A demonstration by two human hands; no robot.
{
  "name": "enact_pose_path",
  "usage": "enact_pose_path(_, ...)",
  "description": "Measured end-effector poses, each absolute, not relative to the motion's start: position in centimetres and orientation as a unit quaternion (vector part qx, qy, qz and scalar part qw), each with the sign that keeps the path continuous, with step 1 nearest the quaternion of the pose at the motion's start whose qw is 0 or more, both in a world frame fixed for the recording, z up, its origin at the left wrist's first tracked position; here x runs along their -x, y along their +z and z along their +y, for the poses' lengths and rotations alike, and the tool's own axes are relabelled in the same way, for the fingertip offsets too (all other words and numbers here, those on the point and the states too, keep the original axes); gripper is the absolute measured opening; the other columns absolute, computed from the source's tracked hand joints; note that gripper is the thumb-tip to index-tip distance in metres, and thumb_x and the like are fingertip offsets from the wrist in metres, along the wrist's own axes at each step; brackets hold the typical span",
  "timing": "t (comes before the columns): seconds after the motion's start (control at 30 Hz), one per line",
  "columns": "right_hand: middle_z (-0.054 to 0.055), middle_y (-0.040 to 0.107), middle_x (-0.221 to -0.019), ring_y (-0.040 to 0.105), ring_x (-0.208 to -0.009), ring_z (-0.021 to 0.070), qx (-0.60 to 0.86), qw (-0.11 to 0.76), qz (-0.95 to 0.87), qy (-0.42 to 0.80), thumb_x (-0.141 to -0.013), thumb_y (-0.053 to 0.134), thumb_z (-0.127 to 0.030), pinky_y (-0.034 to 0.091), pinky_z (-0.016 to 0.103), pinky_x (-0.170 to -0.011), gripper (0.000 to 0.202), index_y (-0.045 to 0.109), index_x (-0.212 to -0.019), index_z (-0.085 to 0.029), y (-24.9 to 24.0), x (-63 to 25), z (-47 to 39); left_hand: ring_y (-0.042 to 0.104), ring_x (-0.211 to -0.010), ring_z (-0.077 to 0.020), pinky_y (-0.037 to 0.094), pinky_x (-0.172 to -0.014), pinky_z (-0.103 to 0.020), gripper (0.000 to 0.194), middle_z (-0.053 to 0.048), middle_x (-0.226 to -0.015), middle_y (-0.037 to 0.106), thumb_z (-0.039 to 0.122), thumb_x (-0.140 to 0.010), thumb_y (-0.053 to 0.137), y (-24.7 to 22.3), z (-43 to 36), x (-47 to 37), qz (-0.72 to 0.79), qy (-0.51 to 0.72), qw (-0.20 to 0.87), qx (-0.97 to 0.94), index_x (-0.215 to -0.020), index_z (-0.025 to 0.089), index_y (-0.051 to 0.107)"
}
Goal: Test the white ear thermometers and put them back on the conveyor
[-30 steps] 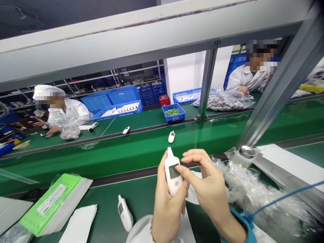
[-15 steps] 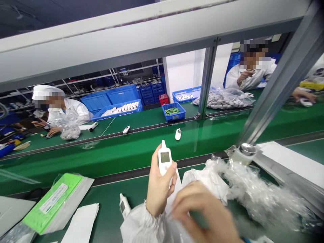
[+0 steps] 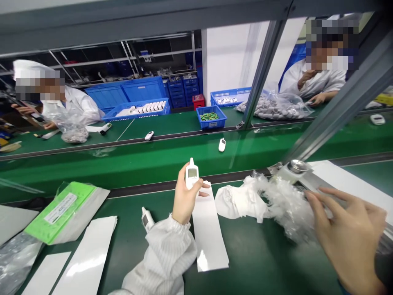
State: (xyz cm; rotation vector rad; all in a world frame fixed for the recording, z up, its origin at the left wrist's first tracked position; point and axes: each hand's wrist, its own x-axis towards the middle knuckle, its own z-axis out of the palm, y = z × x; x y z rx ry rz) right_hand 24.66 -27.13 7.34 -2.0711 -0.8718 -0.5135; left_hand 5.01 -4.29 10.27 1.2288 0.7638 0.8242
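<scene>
My left hand is closed round a white ear thermometer, holding it upright with its probe tip up and its small grey screen facing me. To the right, my right hand is raised with its fingers apart and nothing visible in them. It is at the edge of a crumpled clear plastic bag; whether it touches the film I cannot tell. A second ear thermometer lies beside my left sleeve. Under and beside my left hand is a stack of white strips.
A bunched white cloth lies by the bag, with a metal-topped jar behind. Leftward are a green labelled pack and white sheets. Beyond the green belt, co-workers sit near blue bins. A metal post rises ahead.
My right hand has moved from beside my left wrist out to the right, by the plastic bag. The left hand still holds the thermometer. The view has shifted, and the far-left co-worker's hand is higher.
</scene>
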Motion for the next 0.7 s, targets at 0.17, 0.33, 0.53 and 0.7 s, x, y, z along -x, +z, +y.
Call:
enact_pose_path(0.17,0.007,0.068,-0.093,0.063,-0.091,0.0246,0.725,0.454,-0.498,-0.141,-0.093,0.057,-0.028,0.049,0.042,-0.083,0.011,0.067,-0.09,-0.025,8.1,-20.3,-21.1,0.072,-0.085,-0.0214,0.06,-0.078,-0.037,0.066,-0.006,-0.1,0.061,0.017,-0.078,0.066,5.5,-2.7,-6.1,0.386,0.369,0.682,-0.499,-0.137,0.018,0.038)
enact_pose_path(0.33,0.005,0.069,-0.095,0.066,-0.089,0.0205,0.708,0.466,-0.518,0.115,-0.088,0.059,-0.024,0.054,0.036,-0.08,0.012,0.071,-0.089,-0.023,3.3,-17.5,-14.1,0.071,-0.088,-0.0197,0.055,-0.091,-0.038,0.065,-0.009,-0.108,0.063,0.017,-0.076,0.067,2.3,-2.0,-6.7,0.386,0.382,0.68,-0.492,-0.135,0.017,0.04)
enact_pose_path(0.53,0.005,0.07,-0.09,0.068,-0.081,0.02,0.725,0.452,-0.5,0.144,-0.082,0.065,-0.022,0.056,0.033,-0.074,0.012,0.075,-0.087,-0.022,-0.4,-17.9,-11.5,0.072,-0.091,-0.0225,0.055,-0.09,-0.04,0.066,-0.01,-0.109,0.065,0.019,-0.078,0.066,0.7,-1.5,-6.7,0.376,0.386,0.674,-0.504,-0.137,0.017,0.038)
enact_pose_path(0.7,0.006,0.069,-0.087,0.068,-0.082,0.0203,0.72,0.458,-0.498,0.155,-0.083,0.064,-0.022,0.056,0.032,-0.072,0.012,0.076,-0.084,-0.021,-1.2,-18.0,-11.4,0.072,-0.092,-0.0238,0.053,-0.091,-0.042,0.065,-0.01,-0.11,0.065,0.019,-0.077,0.067,0.4,-1.5,-6.7,0.381,0.389,0.666,-0.511,-0.136,0.017,0.04)
